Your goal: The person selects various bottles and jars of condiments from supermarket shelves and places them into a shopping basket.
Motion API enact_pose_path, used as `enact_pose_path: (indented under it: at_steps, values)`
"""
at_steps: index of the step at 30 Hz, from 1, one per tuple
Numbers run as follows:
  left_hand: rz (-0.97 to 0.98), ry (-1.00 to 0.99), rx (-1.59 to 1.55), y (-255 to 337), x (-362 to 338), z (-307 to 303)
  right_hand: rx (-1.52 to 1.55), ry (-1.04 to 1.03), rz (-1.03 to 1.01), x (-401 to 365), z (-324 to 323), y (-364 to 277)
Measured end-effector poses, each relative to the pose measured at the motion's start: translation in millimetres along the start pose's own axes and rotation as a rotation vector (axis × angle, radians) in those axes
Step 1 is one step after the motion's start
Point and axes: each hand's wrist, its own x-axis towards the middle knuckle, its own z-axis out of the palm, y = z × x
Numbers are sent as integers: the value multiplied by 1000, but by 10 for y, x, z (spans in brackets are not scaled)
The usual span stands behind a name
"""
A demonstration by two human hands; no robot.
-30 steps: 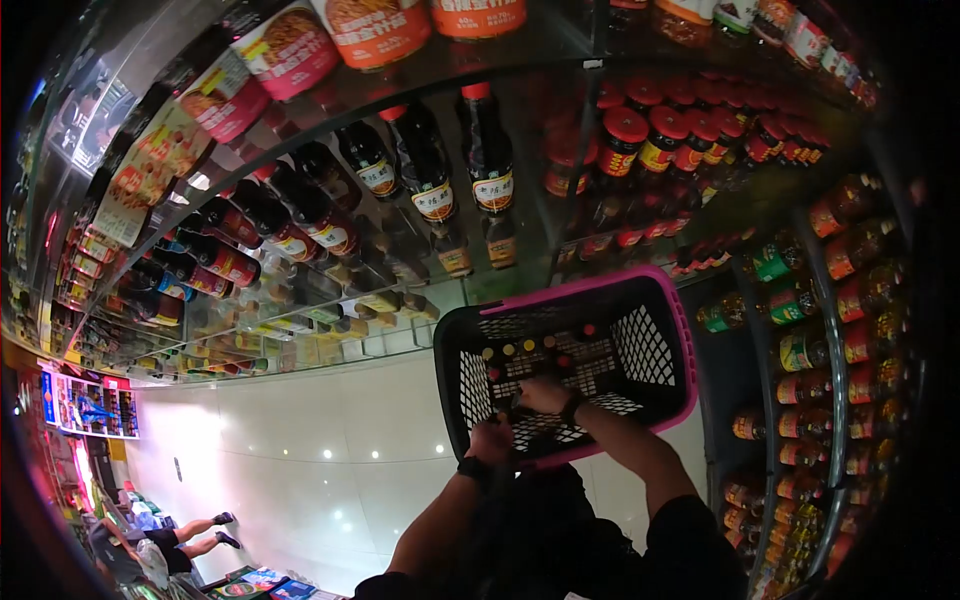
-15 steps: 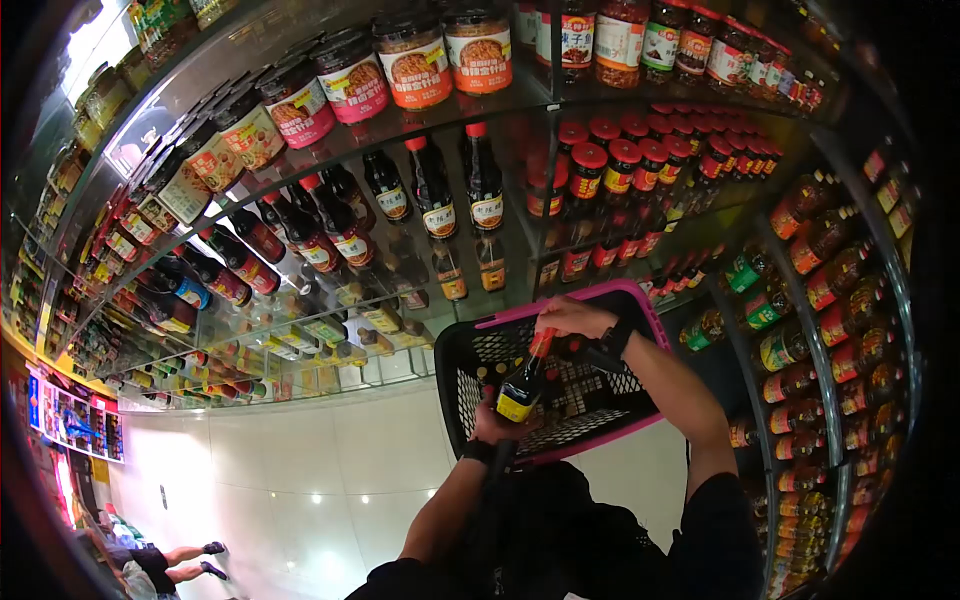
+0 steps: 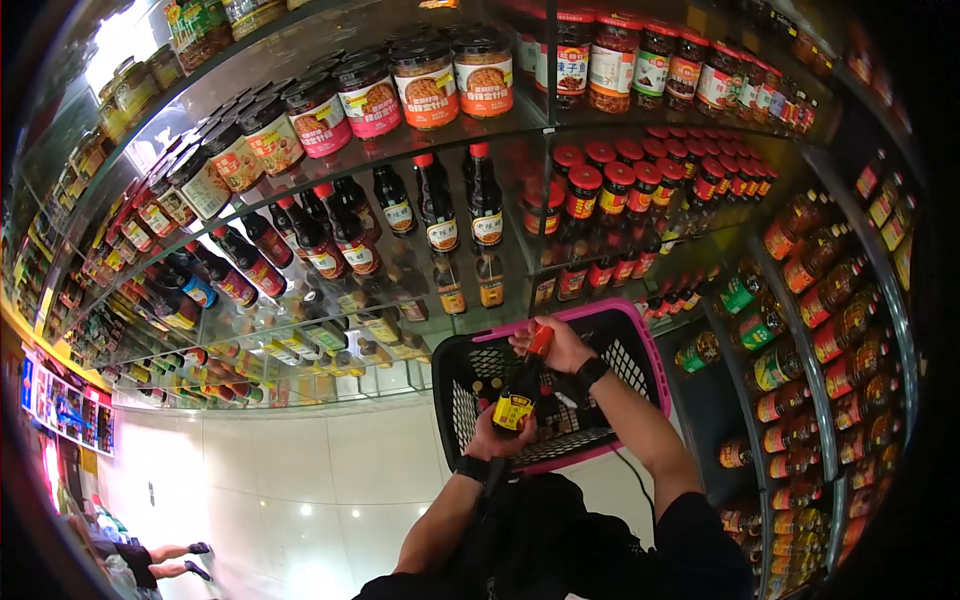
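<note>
A dark sauce bottle (image 3: pixel 520 392) with a red cap and a yellow-and-black label is held tilted over the basket. My left hand (image 3: pixel 497 437) wraps round its lower end, below the label. At the top, the fingers of my right hand (image 3: pixel 560 348) close round the red cap and neck. Beneath both hands is a black shopping basket (image 3: pixel 452 385) with openwork sides and a pink rim. Inside it are several bottles (image 3: pixel 484 388), partly hidden by my hands and the held bottle.
Glass shelves ahead carry jars with black lids (image 3: pixel 425 85), dark bottles with red caps (image 3: pixel 437 205) and red-lidded jars (image 3: pixel 612 185). Racks of oil-like bottles (image 3: pixel 785 360) stand close on my right. Pale floor tiles (image 3: pixel 330 470) lie to the left, where another person's legs (image 3: pixel 175 560) show.
My right hand has come down slightly and its fingers have closed more round the bottle's neck. The bottle has turned slightly and its label faces up more. The view has shifted a little.
</note>
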Motion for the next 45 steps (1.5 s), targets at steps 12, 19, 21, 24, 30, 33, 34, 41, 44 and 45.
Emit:
enact_pose_path:
  at_steps: [12,19,21,24,30,33,34,41,44,45]
  values:
    - [239,23,33,-213,49,-209,290,229,16,-13,-371,669]
    - [277,132,-2,-279,146,-498,291,295,54,-189,-594,915]
    - [281,207,8,-281,235,-627,310,295,6,-246,-701,998]
    - [237,174,117,-348,274,-690,384,361,-50,-552,-659,985]
    - [156,122,181,-501,-243,-630,110,407,-348,-823,-856,1502]
    - [108,146,197,-434,-611,-823,283,497,-279,-941,-336,1672]
    - [82,130,166,-359,-662,-957,257,471,-297,-941,-293,1824]
    - [142,98,249,23,-1676,-1521,406,440,-171,-806,670,2678]
    - [208,93,276,195,-2151,-1717,415,405,-74,-607,984,3033]
    - [233,90,287,252,-2303,-1773,464,413,-14,-575,1190,3121]
